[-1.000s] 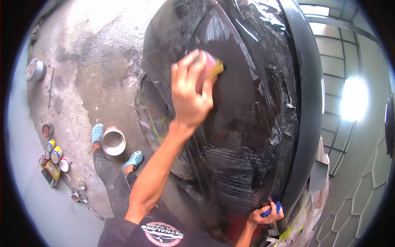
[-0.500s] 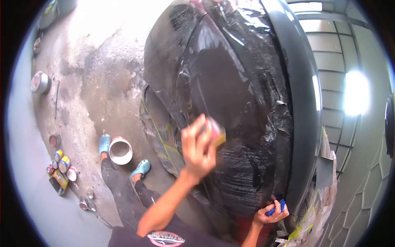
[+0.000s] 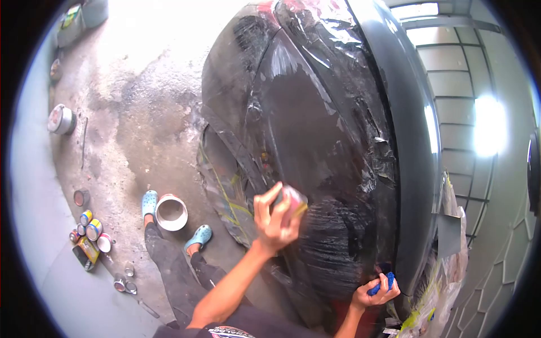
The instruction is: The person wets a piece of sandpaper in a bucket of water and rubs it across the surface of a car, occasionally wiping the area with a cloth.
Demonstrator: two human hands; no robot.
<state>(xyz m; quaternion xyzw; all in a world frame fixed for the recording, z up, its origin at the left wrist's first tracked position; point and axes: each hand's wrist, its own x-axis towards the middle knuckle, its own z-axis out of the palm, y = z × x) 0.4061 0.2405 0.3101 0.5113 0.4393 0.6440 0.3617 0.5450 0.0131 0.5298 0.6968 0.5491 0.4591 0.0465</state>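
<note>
My left hand (image 3: 276, 222) is closed around a blurred pinkish-red block with a yellow edge (image 3: 295, 205), held against or close over the dark car panel (image 3: 307, 124). The panel is curved, brown-black and wet-looking in its lower part. Toward the lower right, my right hand (image 3: 378, 292) grips a crumpled blue cloth (image 3: 383, 284) near the panel's lower right edge. Wrinkled black plastic film (image 3: 383, 152) runs along the panel's right side.
A smooth grey body panel (image 3: 417, 141) curves along the right. Masking plastic (image 3: 437, 293) hangs below it. On the concrete floor, a white bucket (image 3: 171, 213) stands between my clog-clad feet (image 3: 198, 238). Several cans (image 3: 94, 228) and a larger tin (image 3: 62, 119) sit further left.
My left hand has moved down slightly with the block. My right hand still grips the blue cloth in nearly the same place. The whole view has shifted a little.
</note>
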